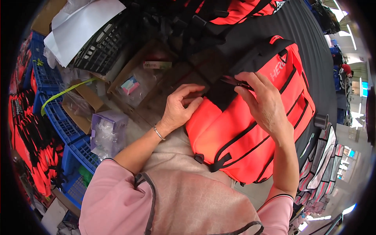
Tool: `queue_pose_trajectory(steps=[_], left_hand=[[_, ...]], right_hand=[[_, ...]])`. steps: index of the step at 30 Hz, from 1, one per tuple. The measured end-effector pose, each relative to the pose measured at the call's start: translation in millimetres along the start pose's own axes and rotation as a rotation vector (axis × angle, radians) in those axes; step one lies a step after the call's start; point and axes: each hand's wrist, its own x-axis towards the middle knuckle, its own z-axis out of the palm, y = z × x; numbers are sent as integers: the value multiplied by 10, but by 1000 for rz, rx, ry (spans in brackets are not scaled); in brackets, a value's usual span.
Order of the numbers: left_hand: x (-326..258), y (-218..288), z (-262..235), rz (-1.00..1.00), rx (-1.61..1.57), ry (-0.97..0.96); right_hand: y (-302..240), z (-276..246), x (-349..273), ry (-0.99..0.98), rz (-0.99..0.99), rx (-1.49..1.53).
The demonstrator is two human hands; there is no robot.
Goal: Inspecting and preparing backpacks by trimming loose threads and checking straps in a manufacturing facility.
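Observation:
A bright orange-red backpack (243, 129) with black trim and black straps lies across my lap and a dark table edge. My left hand (181, 107) grips the bag's black upper part, fingers curled over the fabric, a thin bracelet on the wrist. My right hand (263, 102) rests on the bag's top and pinches a small dark tool, probably thread snips (236, 82), at the black panel. The snips' tip is partly hidden by my fingers.
More orange-red bags (235, 11) lie at the top. Cardboard boxes (135, 84) with plastic packets, a black crate (102, 47) under white sheets, a purple box (106, 131) and blue crates (58, 117) stand at left. Stacked orange pieces (33, 156) fill the far left.

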Motion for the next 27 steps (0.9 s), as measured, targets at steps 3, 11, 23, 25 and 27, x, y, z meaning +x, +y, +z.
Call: queue_pose_trajectory(steps=[3,11,23,25,27], left_hand=[[55,157,1,170,293,14],[162,151,-9,341,445,-33],[182,109,24,235,402,1],[191,101,25,240,403,-7],[194,81,27,274,392,3]], right_hand=[[60,88,128,25,-134,-98],[-13,197,191,-101,-174,-229],[-55,331,408,-237,-486,-484],[-46,337,448,-240,-528,-481],[-46,327,483,-257,-548,-483]])
